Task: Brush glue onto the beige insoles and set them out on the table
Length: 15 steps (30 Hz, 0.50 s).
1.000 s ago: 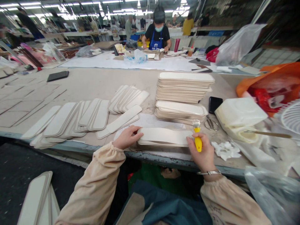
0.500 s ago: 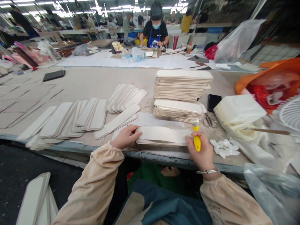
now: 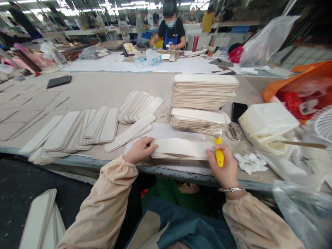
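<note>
A long white strip with rounded ends [image 3: 181, 146] lies bowed over a small pile of similar strips at the table's front edge. Thumb and fingers of my left hand [image 3: 140, 150] are closed on its left end. At the right end, my right hand [image 3: 223, 164] pinches the strip with the thumb. That same hand also grips a brush with a yellow handle [image 3: 219, 156], its pale bristles pointing up and away. Just behind the strip stand a shorter stack of strips [image 3: 199, 119] and a taller stack [image 3: 203, 91].
Fanned strips [image 3: 101, 126] spread to the left. Scissors [image 3: 234, 132], a black phone [image 3: 238, 111], crumpled tissue [image 3: 250, 163] and a white plastic jug [image 3: 268, 121] with a stick in it lie to the right. A co-worker [image 3: 171, 33] sits across the table.
Both hands keep their hold on the strip, which bows up slightly more in the middle. The view has shifted a little. The co-worker's hands across the table have moved.
</note>
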Each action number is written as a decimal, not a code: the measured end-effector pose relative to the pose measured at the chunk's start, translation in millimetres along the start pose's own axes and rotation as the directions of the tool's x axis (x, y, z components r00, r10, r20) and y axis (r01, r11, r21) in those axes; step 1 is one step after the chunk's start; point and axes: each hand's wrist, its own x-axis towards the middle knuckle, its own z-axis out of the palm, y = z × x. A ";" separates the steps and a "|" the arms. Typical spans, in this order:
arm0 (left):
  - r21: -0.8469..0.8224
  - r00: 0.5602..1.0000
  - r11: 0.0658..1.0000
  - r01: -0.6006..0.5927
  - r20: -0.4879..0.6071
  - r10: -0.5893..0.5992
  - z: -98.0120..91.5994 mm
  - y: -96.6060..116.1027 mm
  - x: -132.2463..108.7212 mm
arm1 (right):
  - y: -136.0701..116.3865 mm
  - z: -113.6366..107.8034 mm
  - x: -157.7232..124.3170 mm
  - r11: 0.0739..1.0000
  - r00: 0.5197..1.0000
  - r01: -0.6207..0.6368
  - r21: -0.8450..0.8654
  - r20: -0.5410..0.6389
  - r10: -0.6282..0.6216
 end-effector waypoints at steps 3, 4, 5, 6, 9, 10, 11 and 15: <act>0.042 1.000 0.999 -0.009 0.011 0.008 0.7 0.8 -0.2 | 0.7 -0.2 -0.7 1.000 1.000 -0.004 -0.005 0.001 0.004; 0.047 1.000 0.999 -0.010 0.008 0.010 1.0 1.0 -0.2 | 0.7 -0.3 -0.8 1.000 1.000 -0.005 -0.008 0.001 0.005; 0.051 1.000 0.999 -0.012 0.004 0.012 1.2 1.2 -0.2 | 0.7 -0.4 -0.9 1.000 1.000 -0.002 -0.010 0.002 0.002; 0.055 1.000 0.998 -0.015 0.001 0.015 1.4 1.2 0.0 | 0.8 -0.4 -1.1 1.000 1.000 0.004 -0.011 0.002 -0.004; 0.065 1.000 0.998 -0.020 -0.002 0.020 1.8 1.2 0.4 | 2.1 0.1 -1.7 1.000 1.000 0.017 -0.017 0.000 -0.017; 0.069 1.000 0.997 -0.021 -0.002 0.021 1.8 1.3 0.5 | 2.9 0.3 -1.9 1.000 1.000 0.016 -0.020 0.000 -0.016; 0.074 1.000 0.997 -0.020 -0.001 0.020 1.8 1.4 0.5 | 3.8 0.6 -2.2 1.000 1.000 0.014 -0.024 0.000 -0.014; 0.083 1.000 0.997 -0.010 0.005 0.010 1.8 2.8 0.4 | 6.3 0.7 -3.3 1.000 1.000 0.016 -0.020 -0.002 -0.016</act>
